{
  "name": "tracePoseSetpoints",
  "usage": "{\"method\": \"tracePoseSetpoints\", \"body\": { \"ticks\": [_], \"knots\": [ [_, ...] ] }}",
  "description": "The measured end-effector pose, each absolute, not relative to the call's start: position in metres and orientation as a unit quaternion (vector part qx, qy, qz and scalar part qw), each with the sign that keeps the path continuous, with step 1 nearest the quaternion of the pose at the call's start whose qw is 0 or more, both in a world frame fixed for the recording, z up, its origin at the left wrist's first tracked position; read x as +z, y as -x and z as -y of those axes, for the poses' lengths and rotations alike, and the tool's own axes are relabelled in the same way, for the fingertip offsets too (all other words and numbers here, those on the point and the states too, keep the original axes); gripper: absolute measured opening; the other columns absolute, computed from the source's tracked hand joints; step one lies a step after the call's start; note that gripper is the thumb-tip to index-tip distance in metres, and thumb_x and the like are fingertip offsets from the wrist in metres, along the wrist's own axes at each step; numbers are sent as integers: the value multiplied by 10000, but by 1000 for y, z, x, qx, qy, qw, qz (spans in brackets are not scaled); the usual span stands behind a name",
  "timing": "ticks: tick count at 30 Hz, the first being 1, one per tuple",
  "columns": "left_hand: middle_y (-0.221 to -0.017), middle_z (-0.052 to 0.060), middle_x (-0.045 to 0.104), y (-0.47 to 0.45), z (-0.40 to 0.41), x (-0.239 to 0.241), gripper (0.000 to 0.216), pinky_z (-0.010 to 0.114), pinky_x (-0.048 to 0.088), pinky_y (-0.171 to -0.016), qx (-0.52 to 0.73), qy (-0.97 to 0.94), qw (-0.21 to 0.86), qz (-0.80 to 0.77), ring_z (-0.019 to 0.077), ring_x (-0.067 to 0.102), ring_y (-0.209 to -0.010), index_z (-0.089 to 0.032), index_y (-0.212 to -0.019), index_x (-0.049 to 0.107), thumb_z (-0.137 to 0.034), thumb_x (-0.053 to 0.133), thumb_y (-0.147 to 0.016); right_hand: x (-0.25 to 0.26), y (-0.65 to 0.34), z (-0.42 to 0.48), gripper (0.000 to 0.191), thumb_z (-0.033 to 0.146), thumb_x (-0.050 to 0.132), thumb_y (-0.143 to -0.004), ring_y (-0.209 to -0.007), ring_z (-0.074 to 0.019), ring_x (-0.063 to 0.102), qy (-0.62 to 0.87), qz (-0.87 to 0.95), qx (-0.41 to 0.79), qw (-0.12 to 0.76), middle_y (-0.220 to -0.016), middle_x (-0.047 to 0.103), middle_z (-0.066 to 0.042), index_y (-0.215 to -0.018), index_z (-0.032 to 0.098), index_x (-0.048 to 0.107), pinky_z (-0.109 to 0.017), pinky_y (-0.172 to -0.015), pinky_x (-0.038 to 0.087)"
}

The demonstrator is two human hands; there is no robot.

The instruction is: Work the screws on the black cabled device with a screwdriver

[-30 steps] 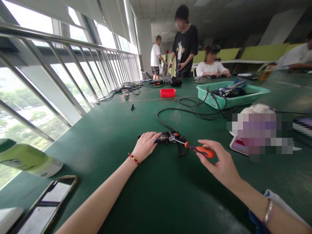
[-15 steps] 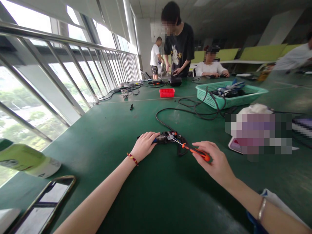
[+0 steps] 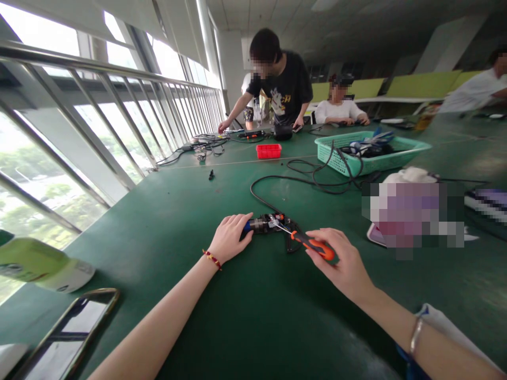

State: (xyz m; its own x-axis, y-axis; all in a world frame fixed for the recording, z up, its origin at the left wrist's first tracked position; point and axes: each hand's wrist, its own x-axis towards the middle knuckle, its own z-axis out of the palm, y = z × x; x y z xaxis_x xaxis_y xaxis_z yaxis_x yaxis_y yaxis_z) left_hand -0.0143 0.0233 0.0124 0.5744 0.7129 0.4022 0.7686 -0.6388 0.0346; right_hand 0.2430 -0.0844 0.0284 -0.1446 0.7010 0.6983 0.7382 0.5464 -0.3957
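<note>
Across the green table (image 3: 253, 311) lies the black device (image 3: 262, 225). My left hand (image 3: 229, 238) clasps its left end; my right hand (image 3: 344, 263), right of it, grips the screwdriver (image 3: 312, 245), shaft slanting onto it. I'd best keep the device pinned and press along the shaft. My fingers hide its left end; what the tip meets is too small to tell.

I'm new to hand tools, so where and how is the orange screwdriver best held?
Probably by its thick handle, from the side of the right hand: it slants that way, while the thin metal shaft points at the dark device.
</note>
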Motion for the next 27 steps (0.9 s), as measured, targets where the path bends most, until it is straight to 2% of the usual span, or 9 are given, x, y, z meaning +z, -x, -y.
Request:
{"method": "tracePoseSetpoints", "body": {
  "ticks": [4, 9, 12, 15, 17, 20, 24, 27],
  "knots": [
    [-1128, 100, 600, 14, -25, 11, 425, 393, 402, -937, -187, 875, 83, 439, 225, 549, -1027, -128, -1262, 448, -351, 416, -903, 27, -243, 84, 293, 201, 561, -813, -922, -205, 600, 457, 749, -29, 479, -988, 633, -75, -1102, 211, 509, -366, -804, 499],
    [-1096, 87, 612, 14, -26, 10, 381, 381, 417, -906, -175, 889, 78, 415, 212, 558, -993, -147, -1244, 467, -337, 395, -921, 28, -242, 84, 215, 240, 567, -816, -894, -213, 611, 453, 772, -26, 445, -907, 657, -39, -1028, 237, 536, -411, -839, 485],
    [-1065, 85, 618, 14, -25, 11, 372, 368, 435, -857, -170, 892, 84, 410, 211, 568, -951, -149, -1233, 475, -342, 394, -925, 28, -242, 85, 227, 242, 568, -813, -842, -198, 619, 463, 760, -18, 455, -906, 656, -44, -1038, 230, 535, -388, -800, 504],
    [-1054, 87, 617, 13, -24, 13, 373, 362, 439, -828, -165, 895, 95, 403, 212, 573, -926, -148, -1235, 471, -346, 388, -930, 28, -243, 86, 276, 216, 565, -801, -918, -207, 615, 462, 746, -27, 478, -980, 645, -69, -1074, 222, 528, -369, -802, 508],
    [-1062, 93, 612, 13, -23, 14, 384, 361, 436, -825, -167, 896, 109, 397, 214, 575, -925, -151, -1253, 455, -348, 389, -930, 29, -243, 87, 249, 218, 562, -794, -949, -218, 613, 457, 754, -27, 471, -954, 657, -59, -1043, 231, 551, -382, -827, 500],
    [-1088, 96, 601, 13, -21, 13, 410, 347, 433, -827, -162, 895, 130, 395, 210, 576, -938, -159, -1290, 412, -353, 395, -929, 30, -245, 88, 178, 237, 539, -808, -884, -209, 638, 458, 772, -2, 440, -874, 694, -26, -978, 246, 594, -402, -842, 492],
    [-1108, 96, 580, 10, -16, 13, 442, 326, 448, -808, -137, 886, 135, 422, 210, 578, -948, -149, -1311, 372, -343, 423, -917, 31, -247, 88, 177, 217, 509, -834, -779, -161, 653, 450, 794, 45, 407, -904, 721, 4, -972, 254, 613, -427, -907, 462],
    [-1094, 106, 563, 4, -9, 21, 456, 330, 467, -780, -112, 872, 121, 461, 216, 586, -914, -124, -1296, 385, -310, 469, -888, 31, -247, 89, 164, 199, 529, -819, -695, -136, 640, 422, 812, 51, 401, -851, 718, 15, -950, 252, 613, -441, -931, 447]
  ]
}}
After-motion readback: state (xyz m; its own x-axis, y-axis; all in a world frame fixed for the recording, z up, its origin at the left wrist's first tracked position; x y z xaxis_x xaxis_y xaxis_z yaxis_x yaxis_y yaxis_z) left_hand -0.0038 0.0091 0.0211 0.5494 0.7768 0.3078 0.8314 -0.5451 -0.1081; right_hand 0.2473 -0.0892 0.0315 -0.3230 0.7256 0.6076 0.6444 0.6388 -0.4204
